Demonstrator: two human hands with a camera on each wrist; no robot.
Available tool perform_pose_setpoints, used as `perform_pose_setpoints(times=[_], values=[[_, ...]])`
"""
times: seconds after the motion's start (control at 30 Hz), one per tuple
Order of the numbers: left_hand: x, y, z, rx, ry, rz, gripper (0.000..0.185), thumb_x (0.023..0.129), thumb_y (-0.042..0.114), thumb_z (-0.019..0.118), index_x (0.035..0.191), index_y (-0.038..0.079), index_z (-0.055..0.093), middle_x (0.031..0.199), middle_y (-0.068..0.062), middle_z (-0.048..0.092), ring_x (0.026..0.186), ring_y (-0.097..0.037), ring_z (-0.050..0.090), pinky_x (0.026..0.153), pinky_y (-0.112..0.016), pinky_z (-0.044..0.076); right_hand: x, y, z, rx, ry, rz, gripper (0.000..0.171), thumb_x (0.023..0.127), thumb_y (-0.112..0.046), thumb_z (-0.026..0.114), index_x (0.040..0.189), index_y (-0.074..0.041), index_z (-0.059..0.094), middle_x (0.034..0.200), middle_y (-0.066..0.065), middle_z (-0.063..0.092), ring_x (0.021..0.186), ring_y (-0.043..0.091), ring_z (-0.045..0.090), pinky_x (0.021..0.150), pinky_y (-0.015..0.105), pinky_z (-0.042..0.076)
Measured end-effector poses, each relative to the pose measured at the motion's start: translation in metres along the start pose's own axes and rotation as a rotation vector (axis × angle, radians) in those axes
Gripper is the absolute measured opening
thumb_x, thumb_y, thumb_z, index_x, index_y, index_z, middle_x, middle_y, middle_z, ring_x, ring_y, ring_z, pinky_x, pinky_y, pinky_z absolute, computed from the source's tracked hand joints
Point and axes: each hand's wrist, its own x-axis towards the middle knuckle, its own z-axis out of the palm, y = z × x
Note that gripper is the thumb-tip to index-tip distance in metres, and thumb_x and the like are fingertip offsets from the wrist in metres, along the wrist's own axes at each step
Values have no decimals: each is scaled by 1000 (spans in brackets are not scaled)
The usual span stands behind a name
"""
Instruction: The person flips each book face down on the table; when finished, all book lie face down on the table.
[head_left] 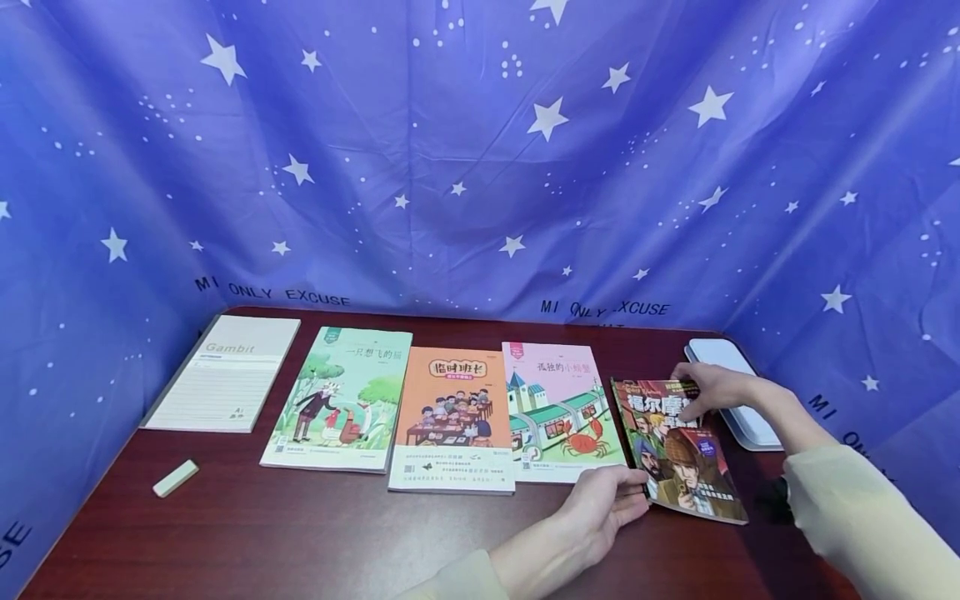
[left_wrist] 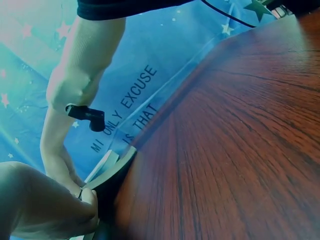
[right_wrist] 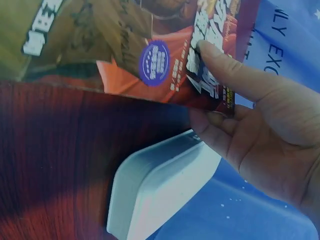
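A dark-covered book [head_left: 686, 475] showing a figure in a brown hat lies tilted at the right end of a row of books. My right hand [head_left: 712, 390] grips its upper right edge; in the right wrist view the thumb presses the cover of the book [right_wrist: 125, 55], with the other fingers beneath. At the lower left edge my left hand [head_left: 596, 510] pinches the book, its fingertips partly hidden. The right side of the book is raised off the table in the right wrist view. Just left lies a book with a red crab [head_left: 558, 383].
An orange book [head_left: 450, 375], a green book [head_left: 337, 400] and a Gambit notebook [head_left: 225, 375] continue the row leftward. A pale bar like an eraser [head_left: 176, 478] lies in front. A white case [head_left: 742, 412] sits behind my right hand. Starry blue cloth [head_left: 450, 167] encloses the table.
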Motion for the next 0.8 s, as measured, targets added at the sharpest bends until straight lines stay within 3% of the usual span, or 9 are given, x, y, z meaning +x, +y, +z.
perform_pose_setpoints(times=[0.2,0.33,0.5,0.63,0.8], values=[[-3,6,-3,10,-25,31,30,90,5,60,114,-10,69,108,-16,63,97,-28,66,102,-50,59,-8,-3,-12,210,-84,48,52,101,-19,64,137,14,48,102,14,62,75,17,59,66,36,58],[-6,14,-6,30,-86,64,36,91,3,56,122,-11,65,129,-21,63,107,-37,69,101,-55,59,-11,-5,-22,305,-64,65,52,105,-16,57,144,16,43,98,12,63,73,18,66,67,37,62],[-7,26,-12,47,-115,117,44,89,-3,52,131,-12,61,141,-20,62,107,-32,72,101,-52,59,-12,-8,-29,377,-18,30,48,105,-9,52,145,18,42,99,14,62,68,19,67,67,41,63],[-7,37,-20,71,-96,159,46,87,-3,54,132,-8,62,139,-17,63,98,-20,68,101,-47,60,-12,-8,-28,459,-2,-15,48,107,-6,46,147,20,38,113,24,60,71,22,71,71,40,65],[-7,51,-33,114,-98,200,50,86,-3,56,136,-6,61,142,-16,59,98,-18,63,101,-42,61,-13,-10,-19,553,56,-28,50,109,-10,45,149,17,36,136,41,47,80,27,76,81,37,66]])
